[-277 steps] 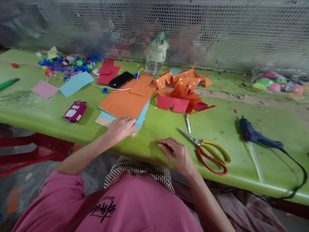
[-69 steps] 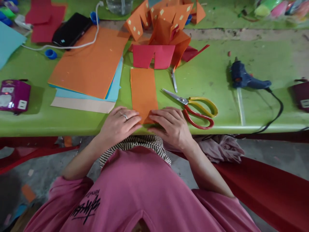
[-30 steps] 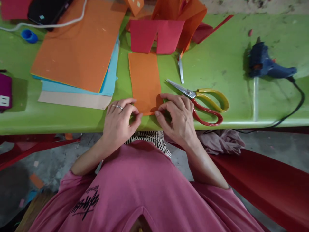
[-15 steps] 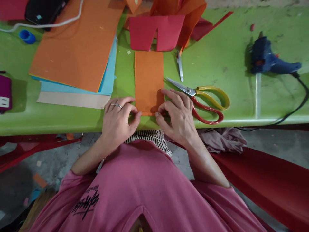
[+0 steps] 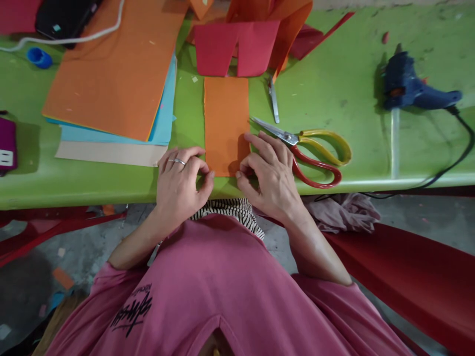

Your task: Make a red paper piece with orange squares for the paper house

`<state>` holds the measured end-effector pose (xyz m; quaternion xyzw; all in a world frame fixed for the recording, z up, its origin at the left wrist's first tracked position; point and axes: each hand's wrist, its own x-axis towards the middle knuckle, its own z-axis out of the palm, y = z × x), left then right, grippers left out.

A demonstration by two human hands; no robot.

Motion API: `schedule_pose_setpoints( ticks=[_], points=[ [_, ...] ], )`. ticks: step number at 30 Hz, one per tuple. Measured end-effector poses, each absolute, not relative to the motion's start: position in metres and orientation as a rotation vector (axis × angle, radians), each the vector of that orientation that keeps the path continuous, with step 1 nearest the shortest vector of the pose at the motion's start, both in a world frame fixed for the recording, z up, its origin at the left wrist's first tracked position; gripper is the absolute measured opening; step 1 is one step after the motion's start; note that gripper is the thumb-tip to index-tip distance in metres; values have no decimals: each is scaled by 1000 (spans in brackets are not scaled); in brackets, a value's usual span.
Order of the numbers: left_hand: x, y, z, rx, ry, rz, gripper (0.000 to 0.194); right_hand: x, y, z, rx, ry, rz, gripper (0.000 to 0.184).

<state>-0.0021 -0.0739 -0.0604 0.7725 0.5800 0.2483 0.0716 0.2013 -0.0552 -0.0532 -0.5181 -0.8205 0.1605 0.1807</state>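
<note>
An orange paper strip (image 5: 226, 118) lies flat on the green table, its near edge close to the table's front. At its near left corner, my left hand (image 5: 183, 180), with a ring on one finger, pinches the paper between thumb and forefinger. My right hand (image 5: 269, 178) pinches the near right corner the same way, its other fingers resting along the paper's right side. Just right of that hand lie scissors (image 5: 297, 141) with one yellow and one red handle, blades slightly apart. A small metal blade-like tool (image 5: 273, 101) lies beyond them.
Stacked orange, blue and pale paper sheets (image 5: 115, 79) lie left, with a white cable and a black device (image 5: 63, 20) across them. Folded red paper (image 5: 237, 47) stands beyond the strip. A blue glue gun (image 5: 408, 81) with a cord sits right; a blue cap (image 5: 39, 58) lies far left.
The thin folded lip along the strip's near edge now looks flatter. Both hands keep their pinch at the corners; the whole view has shifted slightly.
</note>
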Motion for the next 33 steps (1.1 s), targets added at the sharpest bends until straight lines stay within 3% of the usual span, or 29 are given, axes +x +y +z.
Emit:
schedule_pose_setpoints(
  ticks=[4, 14, 28, 33],
  points=[
    [-2, -74, -61, 2318, 1760, 736, 7, 201, -55, -54, -1459, -2303, 451, 3],
    [-8, -87, -69, 2677, 1364, 834, 47, 200, -55, -56, -1450, -2279, 458, 1],
    [-4, -99, -89, 2854, 1316, 798, 52, 218, -59, -53, -1405, -2220, 502, 7],
    [-3, -98, -89, 2950, 1375, 746, 45, 217, -61, -54, -1415, -2179, 506, 6]
  ],
)
